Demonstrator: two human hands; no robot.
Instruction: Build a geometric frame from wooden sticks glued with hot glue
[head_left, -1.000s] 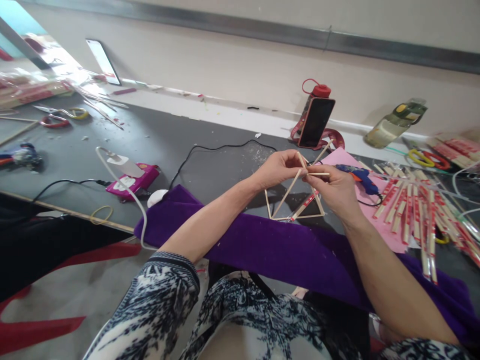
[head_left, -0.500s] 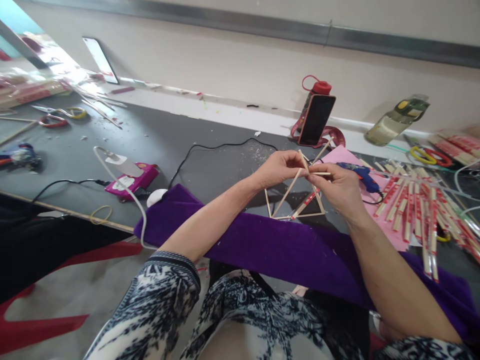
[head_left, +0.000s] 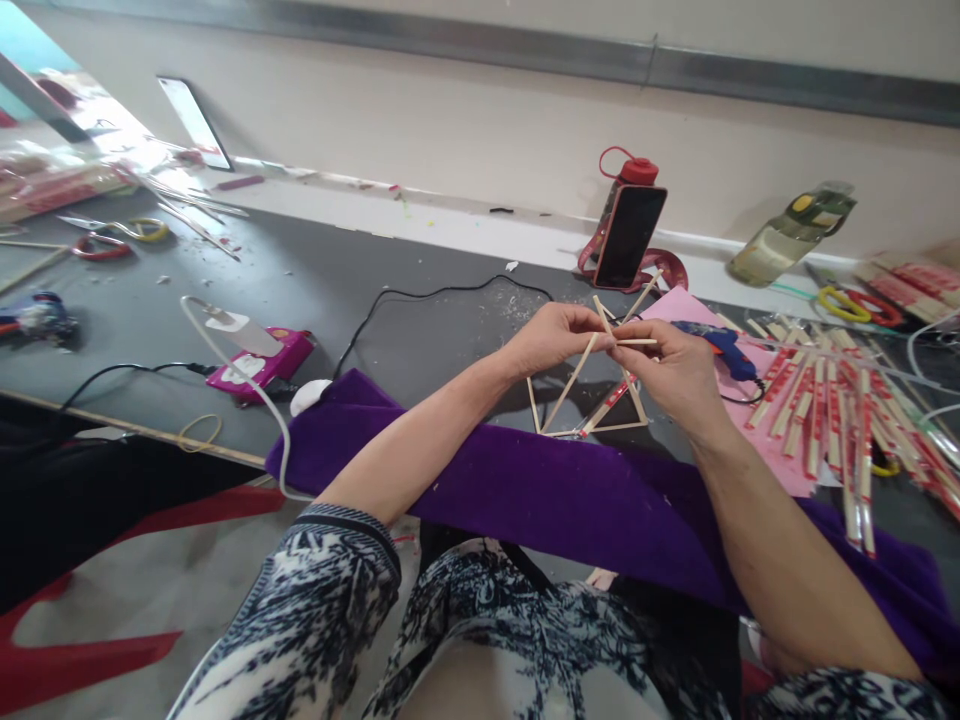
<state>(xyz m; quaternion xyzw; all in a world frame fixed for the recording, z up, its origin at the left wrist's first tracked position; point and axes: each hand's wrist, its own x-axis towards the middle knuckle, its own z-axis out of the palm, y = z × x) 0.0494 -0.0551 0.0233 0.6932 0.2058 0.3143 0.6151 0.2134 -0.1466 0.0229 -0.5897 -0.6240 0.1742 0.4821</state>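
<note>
A small frame of thin wooden sticks (head_left: 570, 385) stands on the dark table just beyond a purple cloth (head_left: 570, 500). My left hand (head_left: 551, 338) is closed in a pinch on the frame's top joint. My right hand (head_left: 675, 375) is closed too, pinching a short loose stick (head_left: 637, 342) that points sideways at the same joint. The two hands almost touch above the frame.
Many wrapped chopsticks (head_left: 832, 410) lie on a pink sheet (head_left: 679, 312) at right, beside a blue glue gun (head_left: 716, 345). A phone (head_left: 626, 238) leans on a red-capped bottle behind. A pink power strip (head_left: 259, 362), cables, scissors (head_left: 112, 235) lie at left.
The view has drifted slightly. My hands stay pinched at the frame's top joint with hardly any movement.
</note>
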